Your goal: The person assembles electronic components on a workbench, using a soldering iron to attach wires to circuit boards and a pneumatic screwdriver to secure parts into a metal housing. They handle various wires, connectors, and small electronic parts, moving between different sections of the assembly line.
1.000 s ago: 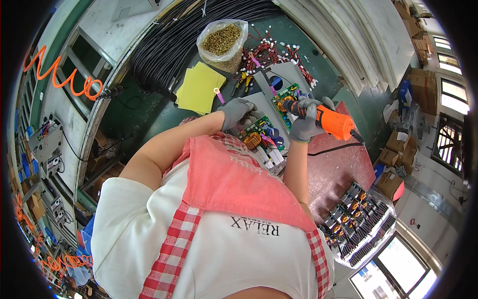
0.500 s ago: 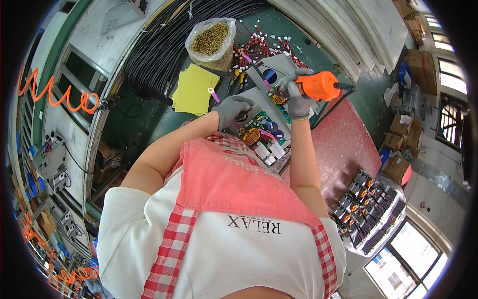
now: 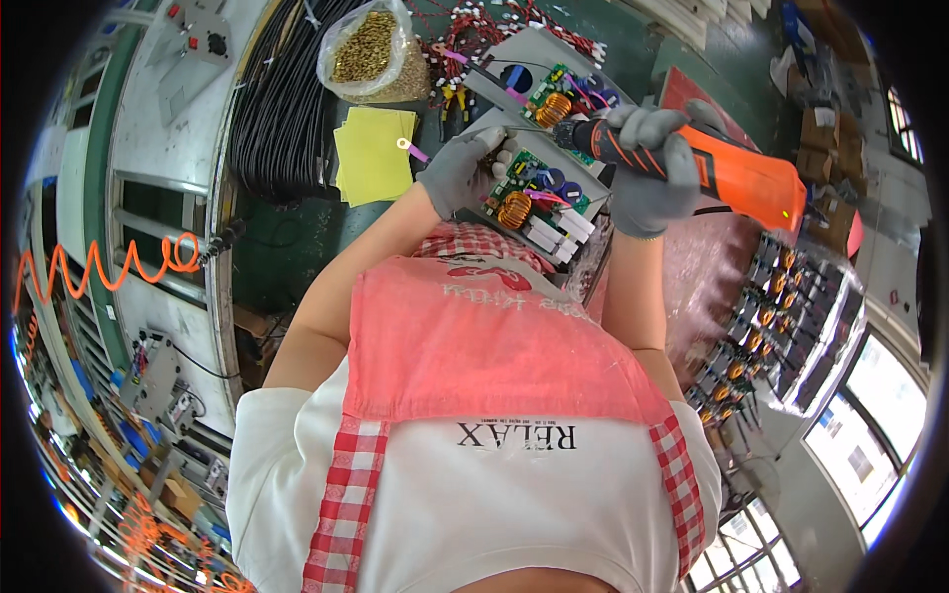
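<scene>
Driver (image 3: 756,183), one, in right hand (image 3: 652,163), fingers wrapped, points nearer left hand (image 3: 460,173) than before; left fingers curl, pinch unclear, near two boards (image 3: 534,184).

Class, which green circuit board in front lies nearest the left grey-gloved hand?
The green circuit board nearest the red apron; the farther board lies beyond it.

Two grey-gloved hands (image 3: 457,178) (image 3: 647,188), one orange-and-black power driver (image 3: 756,180)
Two green circuit boards (image 3: 531,176) (image 3: 566,83) on grey metal plates (image 3: 550,44), one clear bag (image 3: 397,83) of brass-coloured pieces (image 3: 369,47), one yellow sheet pile (image 3: 375,155)
</scene>
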Available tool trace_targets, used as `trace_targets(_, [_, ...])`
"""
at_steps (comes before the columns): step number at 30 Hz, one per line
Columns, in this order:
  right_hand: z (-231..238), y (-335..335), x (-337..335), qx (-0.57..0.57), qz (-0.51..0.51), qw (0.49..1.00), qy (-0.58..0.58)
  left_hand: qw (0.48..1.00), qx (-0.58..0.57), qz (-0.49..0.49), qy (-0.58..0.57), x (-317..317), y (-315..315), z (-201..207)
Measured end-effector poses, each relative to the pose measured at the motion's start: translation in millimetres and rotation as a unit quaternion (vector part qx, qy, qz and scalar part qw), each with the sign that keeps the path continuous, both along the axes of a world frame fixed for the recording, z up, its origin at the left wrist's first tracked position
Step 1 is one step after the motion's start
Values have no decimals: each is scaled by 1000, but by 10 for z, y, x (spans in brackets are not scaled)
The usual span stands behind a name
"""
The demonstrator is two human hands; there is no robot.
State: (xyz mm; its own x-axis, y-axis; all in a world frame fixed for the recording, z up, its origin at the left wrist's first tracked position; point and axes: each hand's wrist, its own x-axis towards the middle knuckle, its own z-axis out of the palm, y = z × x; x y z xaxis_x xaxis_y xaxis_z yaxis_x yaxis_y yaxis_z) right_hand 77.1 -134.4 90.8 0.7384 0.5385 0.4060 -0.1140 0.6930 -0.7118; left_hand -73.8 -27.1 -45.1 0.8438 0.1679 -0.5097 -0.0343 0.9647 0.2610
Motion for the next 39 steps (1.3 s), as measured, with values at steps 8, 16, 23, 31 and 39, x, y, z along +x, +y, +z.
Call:
trace_targets(8, [116, -463, 23, 28, -54, 997, -39, 987, -149, -33, -54, 247, -97, 60])
trace_targets(16, [157, -658, 64, 34, -99, 994, -43, 985, -122, -87, -87, 414, -121, 191])
trace_targets(23, [179, -721, 69, 39, -113, 993, -22, 976, -169, -103, -92, 422, -189, 73])
trace_targets(31, [61, -653, 698, -19, -233, 972, -18, 983, -2, -184, 12, 408, -102, 314])
trace_targets(39, [-508, -594, 1239, -122, -307, 944, -11, 963, 134, -123, 201, -45, 413, -100])
